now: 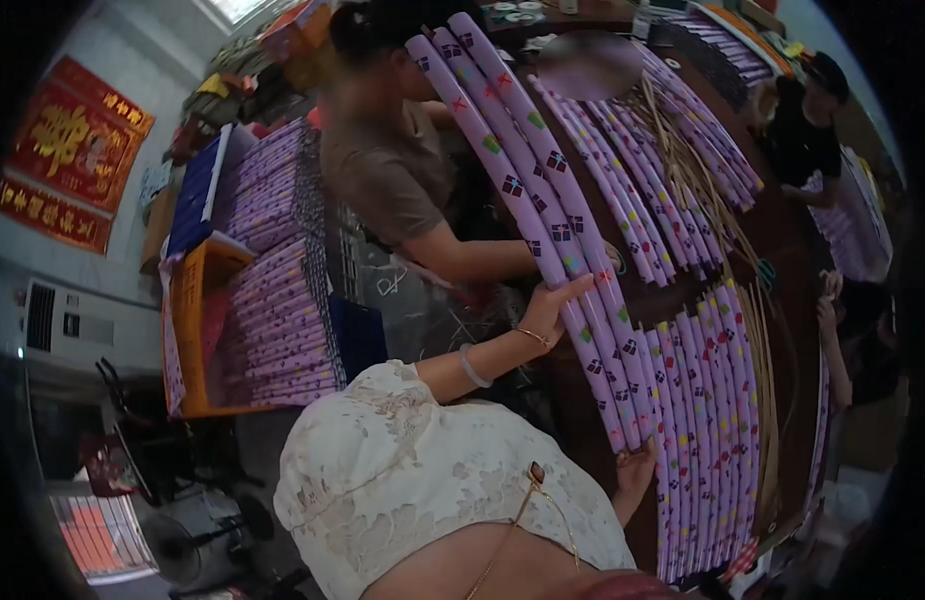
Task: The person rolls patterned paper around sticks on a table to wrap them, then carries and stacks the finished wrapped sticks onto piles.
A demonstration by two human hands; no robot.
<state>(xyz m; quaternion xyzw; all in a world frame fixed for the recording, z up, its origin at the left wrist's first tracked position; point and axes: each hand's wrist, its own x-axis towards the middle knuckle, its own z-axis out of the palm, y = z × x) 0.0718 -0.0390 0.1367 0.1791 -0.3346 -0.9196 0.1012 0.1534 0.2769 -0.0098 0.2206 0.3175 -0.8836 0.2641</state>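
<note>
Three purple wrapping paper rolls (pixel 558 215), printed with small gift boxes and bows, lie side by side in a slanting bundle before me. My left hand (pixel 555 310) is closed around the bundle near its middle, thumb across the top. At the lower end, my right hand (pixel 638 468) grips the roll ends with curled fingers, partly hidden behind them. Just right of the bundle, a row of similar rolls (pixel 708 430) lies on the dark table (pixel 798 360).
Another person (pixel 393 170) sits across on the left, an arm reaching behind the bundle. More rolls (pixel 623 170) and brown strips (pixel 683 150) lie farther up the table. Green-handled scissors (pixel 766 270) rest near its right side. An orange crate (pixel 198 330) holds stacked rolls. Other people (pixel 808 130) are at right.
</note>
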